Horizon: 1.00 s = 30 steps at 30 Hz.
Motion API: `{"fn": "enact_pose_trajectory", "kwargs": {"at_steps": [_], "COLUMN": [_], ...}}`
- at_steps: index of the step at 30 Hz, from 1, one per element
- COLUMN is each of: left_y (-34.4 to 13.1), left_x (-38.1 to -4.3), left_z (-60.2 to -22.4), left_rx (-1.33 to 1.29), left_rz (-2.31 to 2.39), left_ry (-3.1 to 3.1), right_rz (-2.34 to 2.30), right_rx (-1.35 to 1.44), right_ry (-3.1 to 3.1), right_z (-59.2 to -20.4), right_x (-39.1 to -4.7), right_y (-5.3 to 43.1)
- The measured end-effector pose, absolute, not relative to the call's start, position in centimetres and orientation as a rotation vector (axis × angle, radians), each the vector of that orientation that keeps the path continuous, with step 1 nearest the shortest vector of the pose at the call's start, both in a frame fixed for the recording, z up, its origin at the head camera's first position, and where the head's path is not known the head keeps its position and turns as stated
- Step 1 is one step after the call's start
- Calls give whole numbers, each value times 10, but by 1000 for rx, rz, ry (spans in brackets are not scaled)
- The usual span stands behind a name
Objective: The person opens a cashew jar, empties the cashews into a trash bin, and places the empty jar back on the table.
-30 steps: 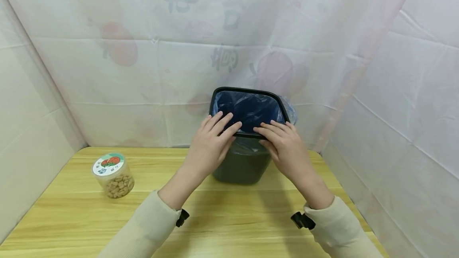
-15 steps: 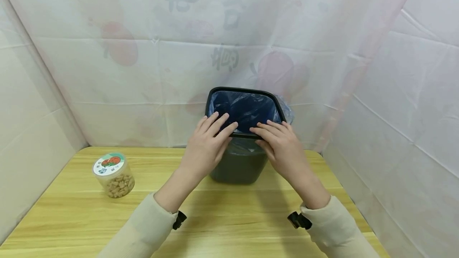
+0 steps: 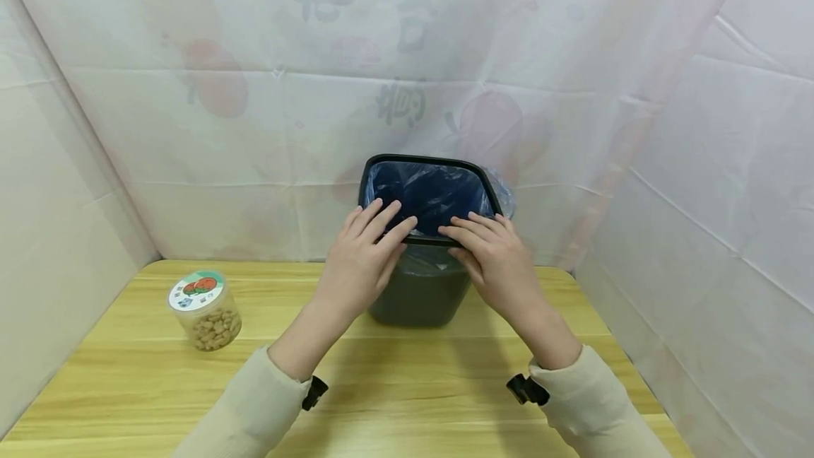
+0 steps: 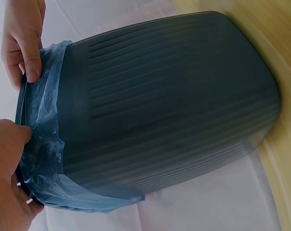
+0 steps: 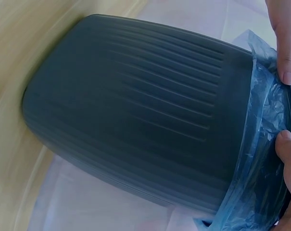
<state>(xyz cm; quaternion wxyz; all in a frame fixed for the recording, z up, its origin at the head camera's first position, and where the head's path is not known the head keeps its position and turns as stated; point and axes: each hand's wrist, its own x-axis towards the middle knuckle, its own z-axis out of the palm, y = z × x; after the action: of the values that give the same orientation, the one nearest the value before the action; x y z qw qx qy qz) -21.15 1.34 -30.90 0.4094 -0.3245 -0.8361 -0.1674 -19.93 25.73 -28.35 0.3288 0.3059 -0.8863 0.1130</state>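
Fingers (image 3: 400, 230) on your left hand (image 3: 356, 260) and right hand (image 3: 502, 260) hook over the near rim (image 3: 434, 240) of the bin (image 3: 420, 295), thumbs (image 4: 24, 134) outside, pinching rim plus liner (image 4: 45, 103). Bin stands on table (image 3: 407, 394); lidded jar (image 3: 210, 320) left of bin, well apart.

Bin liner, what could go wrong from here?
The liner bunches loosely over the rim of the bin, so the left grip or right grip might tear or dislodge it. Pulling hard on the rim could tip the bin. The jar stands left of the bin; a sideways sweep might knock it.
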Motion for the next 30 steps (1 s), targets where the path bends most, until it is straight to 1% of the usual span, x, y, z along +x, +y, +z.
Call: {"fn": "enact_pose_trajectory", "kwargs": {"at_steps": [30], "left_y": [-5], "left_x": [-203], "left_z": [-314], "left_rx": [-773], "left_rz": [-442], "left_ry": [-2116], "right_rz": [298], "right_rx": [856], "right_ry": [-2304], "right_z": [-287], "right_x": [-204], "right_y": [239]}}
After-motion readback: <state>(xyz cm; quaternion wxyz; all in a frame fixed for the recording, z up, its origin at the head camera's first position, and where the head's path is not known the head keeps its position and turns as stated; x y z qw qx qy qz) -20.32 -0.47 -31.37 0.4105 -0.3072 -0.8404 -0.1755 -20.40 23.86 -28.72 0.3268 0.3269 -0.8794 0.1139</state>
